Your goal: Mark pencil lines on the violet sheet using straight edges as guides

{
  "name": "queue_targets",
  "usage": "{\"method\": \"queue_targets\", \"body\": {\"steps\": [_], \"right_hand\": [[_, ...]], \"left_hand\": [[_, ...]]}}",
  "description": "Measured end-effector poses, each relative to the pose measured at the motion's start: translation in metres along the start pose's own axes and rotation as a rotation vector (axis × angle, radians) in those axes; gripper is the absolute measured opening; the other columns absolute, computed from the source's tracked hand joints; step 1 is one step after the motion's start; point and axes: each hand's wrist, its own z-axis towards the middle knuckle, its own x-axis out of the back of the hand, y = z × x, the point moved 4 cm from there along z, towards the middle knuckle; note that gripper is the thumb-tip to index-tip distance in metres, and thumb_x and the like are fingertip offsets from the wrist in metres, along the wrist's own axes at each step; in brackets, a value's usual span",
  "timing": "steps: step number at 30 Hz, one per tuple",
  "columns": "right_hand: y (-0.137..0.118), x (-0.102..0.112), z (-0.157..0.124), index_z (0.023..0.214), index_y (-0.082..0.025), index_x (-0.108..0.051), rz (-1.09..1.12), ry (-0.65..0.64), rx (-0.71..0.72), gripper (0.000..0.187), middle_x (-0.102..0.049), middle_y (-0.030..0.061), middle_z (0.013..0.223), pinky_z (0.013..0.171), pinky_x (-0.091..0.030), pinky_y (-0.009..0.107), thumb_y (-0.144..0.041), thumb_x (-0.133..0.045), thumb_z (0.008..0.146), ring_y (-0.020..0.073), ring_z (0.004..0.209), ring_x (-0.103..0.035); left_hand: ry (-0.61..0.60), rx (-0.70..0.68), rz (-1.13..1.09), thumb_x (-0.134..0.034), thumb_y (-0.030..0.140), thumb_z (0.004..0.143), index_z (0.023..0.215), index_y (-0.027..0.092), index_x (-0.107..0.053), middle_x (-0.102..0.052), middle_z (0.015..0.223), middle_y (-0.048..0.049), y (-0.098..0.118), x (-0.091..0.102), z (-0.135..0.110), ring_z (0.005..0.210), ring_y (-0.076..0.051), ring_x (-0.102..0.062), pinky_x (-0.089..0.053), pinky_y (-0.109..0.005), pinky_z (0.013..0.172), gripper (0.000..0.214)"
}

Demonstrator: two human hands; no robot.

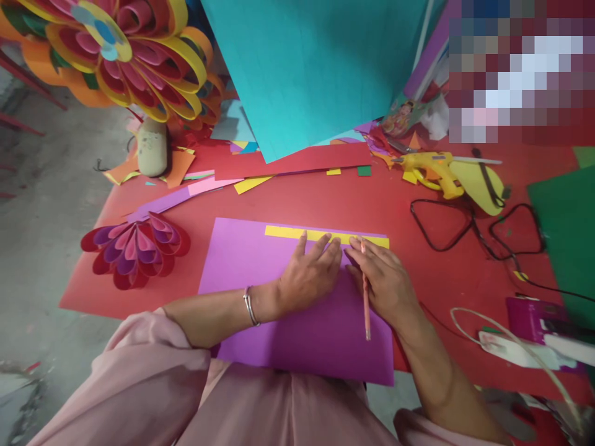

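A purple paper sheet (pixel 260 334) lies in front of me, its near edge against my clothes. Along its far edge rests a narrow yellow paper strip (pixel 284 232). My left hand (pixel 309 275) lies flat, fingers spread, with the fingertips pressing on the strip. Close to its right, my right hand (pixel 383 279) has its fingers closed around a pinkish pencil (pixel 365 303), whose upper end points back toward me. The fingertips of this hand are at the strip's right part; the pencil's tip is hard to make out.
Left on the red table (pixel 297 201) sits a paper-loop flower piece (pixel 134 248). Behind are a big paper flower (pixel 139 56), a turquoise board (pixel 316 68) and paper scraps. A yellow glue gun (pixel 434 168), a black cord (pixel 469 223) and a white power strip (pixel 520 352) lie right.
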Motion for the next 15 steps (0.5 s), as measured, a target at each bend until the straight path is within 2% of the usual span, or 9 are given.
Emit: {"method": "queue_targets", "body": {"steps": [6, 15], "right_hand": [[0.0003, 0.0005, -0.001, 0.155, -0.025, -0.052, -0.012, -0.005, -0.003, 0.05, -0.068, 0.0127, 0.146, 0.107, -0.056, 0.053, -0.019, -0.057, 0.105, 0.0334, 0.136, -0.065], [-0.0018, 0.0009, 0.0001, 0.15, -0.021, -0.055, -0.046, 0.0, 0.022, 0.046, -0.069, 0.0144, 0.145, 0.107, -0.056, 0.053, -0.018, -0.06, 0.104, 0.0343, 0.134, -0.066]], "left_hand": [[0.001, -0.001, 0.019, -0.045, 0.027, 0.11, 0.141, 0.011, -0.065, -0.062, 0.152, -0.0161, 0.0007, -0.0013, -0.0004, 0.144, -0.035, -0.056, -0.046, -0.066, 0.117, 0.041], [-0.075, 0.006, 0.007, -0.042, 0.025, 0.11, 0.146, 0.009, -0.061, -0.058, 0.156, -0.0176, 0.0005, -0.0032, 0.0005, 0.146, -0.035, -0.053, -0.044, -0.068, 0.117, 0.044]]}}
